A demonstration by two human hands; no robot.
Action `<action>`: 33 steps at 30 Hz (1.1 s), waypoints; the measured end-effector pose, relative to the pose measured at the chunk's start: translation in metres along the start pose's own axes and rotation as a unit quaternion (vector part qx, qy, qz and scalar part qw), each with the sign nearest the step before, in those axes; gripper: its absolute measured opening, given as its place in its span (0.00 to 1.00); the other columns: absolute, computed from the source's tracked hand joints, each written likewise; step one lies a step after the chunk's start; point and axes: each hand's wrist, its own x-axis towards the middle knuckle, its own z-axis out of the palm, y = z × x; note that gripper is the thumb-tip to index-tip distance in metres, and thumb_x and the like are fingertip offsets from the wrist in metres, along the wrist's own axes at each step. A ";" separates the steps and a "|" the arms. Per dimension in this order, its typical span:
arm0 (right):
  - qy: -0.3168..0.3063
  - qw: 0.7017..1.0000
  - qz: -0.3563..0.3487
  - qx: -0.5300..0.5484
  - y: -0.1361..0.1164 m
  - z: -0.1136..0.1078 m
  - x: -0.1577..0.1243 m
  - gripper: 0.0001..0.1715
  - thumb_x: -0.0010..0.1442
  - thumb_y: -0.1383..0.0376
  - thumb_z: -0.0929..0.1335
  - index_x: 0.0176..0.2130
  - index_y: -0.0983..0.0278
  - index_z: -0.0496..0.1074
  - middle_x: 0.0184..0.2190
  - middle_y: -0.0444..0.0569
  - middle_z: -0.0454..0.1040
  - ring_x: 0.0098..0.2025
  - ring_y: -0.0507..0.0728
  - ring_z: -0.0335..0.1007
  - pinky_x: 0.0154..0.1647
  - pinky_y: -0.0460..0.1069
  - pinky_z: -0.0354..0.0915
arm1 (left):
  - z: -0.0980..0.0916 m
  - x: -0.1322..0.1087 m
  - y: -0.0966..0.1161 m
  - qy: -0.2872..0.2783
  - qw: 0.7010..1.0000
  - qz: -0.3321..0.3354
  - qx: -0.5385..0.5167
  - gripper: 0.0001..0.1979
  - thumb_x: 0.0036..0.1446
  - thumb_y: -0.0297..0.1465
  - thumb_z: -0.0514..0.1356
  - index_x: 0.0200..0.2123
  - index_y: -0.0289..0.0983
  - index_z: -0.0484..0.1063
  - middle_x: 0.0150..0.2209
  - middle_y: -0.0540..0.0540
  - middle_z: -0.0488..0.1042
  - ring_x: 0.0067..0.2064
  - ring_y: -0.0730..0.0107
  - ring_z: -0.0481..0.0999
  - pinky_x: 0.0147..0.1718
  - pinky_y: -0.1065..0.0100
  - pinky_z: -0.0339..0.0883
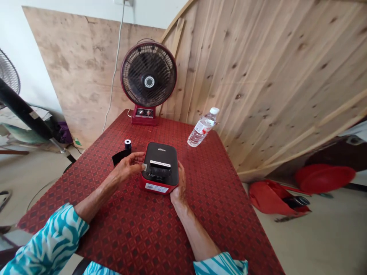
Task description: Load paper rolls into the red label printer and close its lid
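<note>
A small red-and-black receipt printer (160,152) rests on the red patterned tabletop (143,229), its lid closed. A strip of white paper shows at the slot across its top, and a white label is on its front face. My left hand (130,166) holds the printer's left side, the thumb at a light-coloured tab on the edge. Around the right side curves my right hand (179,187), its fingers partly hidden behind the casing. Just beyond my left hand stands a small paper roll (127,144) with a black strip (120,156) beside it.
A dark red fan (149,76) stands at the table's far left corner. On the right, a clear water bottle (202,128) stands near the edge by the wooden panels (243,76). A red bag (269,196) lies on the floor at right.
</note>
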 end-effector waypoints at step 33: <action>0.011 1.000 -0.013 0.015 -0.003 0.000 -0.001 0.30 0.58 0.46 0.64 0.52 0.62 0.71 0.51 0.51 0.75 0.48 0.58 0.71 0.48 0.53 0.65 | 0.011 0.002 -0.010 0.054 0.993 -0.025 -0.105 0.29 0.37 0.32 0.67 0.48 0.36 0.70 0.34 0.52 0.70 0.31 0.73 0.72 0.30 0.71 0.64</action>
